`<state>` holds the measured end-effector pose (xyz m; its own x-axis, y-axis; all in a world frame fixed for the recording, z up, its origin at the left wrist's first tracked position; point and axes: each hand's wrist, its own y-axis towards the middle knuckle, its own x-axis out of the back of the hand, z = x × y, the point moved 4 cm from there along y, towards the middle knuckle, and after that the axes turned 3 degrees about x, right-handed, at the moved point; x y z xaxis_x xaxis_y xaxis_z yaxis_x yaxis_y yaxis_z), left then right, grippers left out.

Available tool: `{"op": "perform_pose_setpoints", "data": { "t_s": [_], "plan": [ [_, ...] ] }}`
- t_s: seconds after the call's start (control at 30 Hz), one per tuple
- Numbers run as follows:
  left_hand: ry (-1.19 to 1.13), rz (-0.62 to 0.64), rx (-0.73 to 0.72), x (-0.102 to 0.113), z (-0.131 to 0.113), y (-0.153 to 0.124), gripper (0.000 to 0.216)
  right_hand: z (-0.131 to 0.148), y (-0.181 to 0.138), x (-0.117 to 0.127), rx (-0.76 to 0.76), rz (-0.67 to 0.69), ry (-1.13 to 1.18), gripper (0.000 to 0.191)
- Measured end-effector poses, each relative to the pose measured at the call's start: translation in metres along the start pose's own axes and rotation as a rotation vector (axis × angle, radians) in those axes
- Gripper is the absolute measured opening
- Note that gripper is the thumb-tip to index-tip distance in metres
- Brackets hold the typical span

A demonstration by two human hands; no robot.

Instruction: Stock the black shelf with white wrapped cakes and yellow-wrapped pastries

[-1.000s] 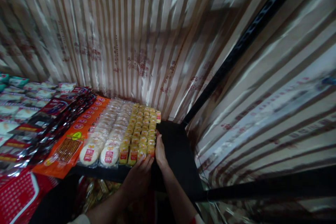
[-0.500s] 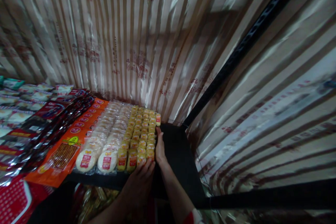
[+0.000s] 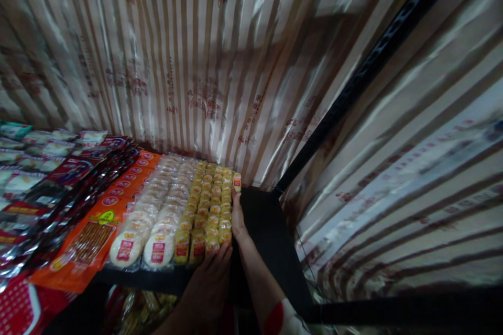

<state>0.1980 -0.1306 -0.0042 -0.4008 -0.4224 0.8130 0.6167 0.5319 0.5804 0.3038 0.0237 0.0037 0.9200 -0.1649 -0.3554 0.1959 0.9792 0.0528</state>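
Note:
Small yellow-wrapped snack packets (image 3: 204, 200) stand in tight rows on a black shelf (image 3: 261, 230). My left hand (image 3: 210, 275) rests at the front of the right-hand rows, its fingers stretched out against the nearest packets. Along the right side of the same rows lies my right hand (image 3: 238, 222), held flat and upright. Its fingertips reach close to a single yellow packet (image 3: 236, 182) at the back right corner; whether they touch it I cannot tell. Neither hand grips anything that shows.
Left of the yellow rows are clear-wrapped round white crackers (image 3: 158, 251), an orange bag of stick snacks (image 3: 88, 235) and dark red shiny packs (image 3: 63, 183). A striped plastic sheet (image 3: 176, 63) hangs behind. A black post (image 3: 334, 115) slants up at right.
The view has shifted slightly, so the goods sit a little lower in the picture. Both hands stay against the yellow packets, and more of the right sleeve shows.

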Motion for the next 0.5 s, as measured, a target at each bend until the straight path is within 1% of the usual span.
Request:
{"op": "perform_pose_setpoints", "data": {
  "t_s": [0.1, 0.17, 0.27, 0.33, 0.4, 0.5],
  "plan": [
    [0.004, 0.005, 0.004, 0.0, 0.0, 0.001, 0.036, -0.004, 0.008, 0.007, 0.027, -0.009, -0.026, 0.066],
    [0.019, -0.002, 0.003, 0.001, -0.001, 0.002, 0.036, -0.001, 0.015, 0.018, 0.108, -0.086, -0.106, 0.066],
    [0.05, 0.001, -0.002, 0.002, -0.002, 0.005, 0.035, 0.008, 0.027, 0.038, 0.239, -0.253, -0.378, 0.06],
    [0.07, 0.022, -0.003, 0.003, -0.002, 0.007, 0.035, 0.012, 0.036, 0.048, 0.299, -0.324, -0.576, 0.052],
    [0.088, 0.039, -0.002, 0.002, -0.002, 0.008, 0.036, 0.011, 0.045, 0.051, 0.348, -0.317, -0.695, 0.046],
    [0.085, 0.053, -0.021, 0.0, -0.002, 0.008, 0.037, 0.004, 0.054, 0.047, 0.401, -0.241, -0.741, 0.039]
  ]
}}
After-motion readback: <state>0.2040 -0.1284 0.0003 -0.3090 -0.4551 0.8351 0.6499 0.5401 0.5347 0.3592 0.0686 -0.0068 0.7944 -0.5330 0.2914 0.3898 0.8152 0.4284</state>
